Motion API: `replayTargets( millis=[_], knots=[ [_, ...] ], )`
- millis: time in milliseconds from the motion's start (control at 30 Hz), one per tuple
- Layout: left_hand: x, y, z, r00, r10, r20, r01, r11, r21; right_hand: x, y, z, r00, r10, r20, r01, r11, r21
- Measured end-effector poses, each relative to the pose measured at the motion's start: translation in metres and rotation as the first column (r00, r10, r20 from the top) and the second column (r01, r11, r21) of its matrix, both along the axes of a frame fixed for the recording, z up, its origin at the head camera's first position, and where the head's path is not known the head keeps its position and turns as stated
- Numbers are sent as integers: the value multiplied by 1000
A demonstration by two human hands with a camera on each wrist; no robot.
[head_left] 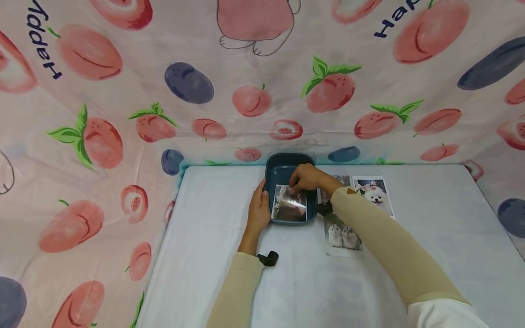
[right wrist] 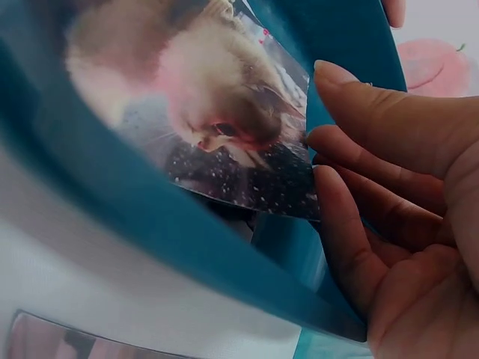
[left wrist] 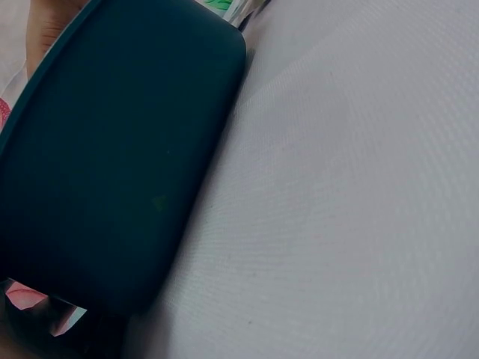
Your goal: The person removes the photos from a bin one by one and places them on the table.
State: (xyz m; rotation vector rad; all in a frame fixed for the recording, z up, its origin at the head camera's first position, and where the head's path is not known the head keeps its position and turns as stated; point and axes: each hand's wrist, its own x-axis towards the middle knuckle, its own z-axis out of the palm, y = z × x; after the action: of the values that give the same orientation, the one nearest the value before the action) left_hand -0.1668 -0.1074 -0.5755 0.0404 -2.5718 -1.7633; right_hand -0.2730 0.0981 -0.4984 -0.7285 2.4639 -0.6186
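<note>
A dark teal rectangular tray [head_left: 290,159] sits near the back edge of the white table. Inside its near half is a glossy photo [head_left: 287,207], which in the right wrist view shows a pale furry animal. My right hand [head_left: 305,177] reaches over the tray and pinches the photo's edge between thumb [right wrist: 337,75] and fingers. Along the tray's left side lies my left hand [head_left: 259,209], its fingers fairly straight against the wall. The tray's outer side [left wrist: 127,149] fills much of the left wrist view and hides most of that hand.
Right of the tray lie a photo of a white dog [head_left: 376,195], a photo of two small rodents [head_left: 343,237] and another photo [head_left: 344,179] partly covered by the right arm. A fruit-printed cloth [head_left: 246,127] hangs behind the table [head_left: 205,228].
</note>
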Motion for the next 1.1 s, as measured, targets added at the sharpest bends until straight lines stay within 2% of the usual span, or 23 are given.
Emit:
replayTargets(
  millis=[633,867,1100],
  knots=[
    [0,0,0,1000,-10,-9,10,1000,22,2,0,-2,1000,-8,-15,7,999,-52],
    [0,0,-2,999,-9,-34,9,1000,9,8,0,-1,999,18,26,-14,989,-148],
    [-1,-1,-1,999,-11,-44,11,1000,5,14,3,3,998,65,21,-61,985,-163]
  ],
)
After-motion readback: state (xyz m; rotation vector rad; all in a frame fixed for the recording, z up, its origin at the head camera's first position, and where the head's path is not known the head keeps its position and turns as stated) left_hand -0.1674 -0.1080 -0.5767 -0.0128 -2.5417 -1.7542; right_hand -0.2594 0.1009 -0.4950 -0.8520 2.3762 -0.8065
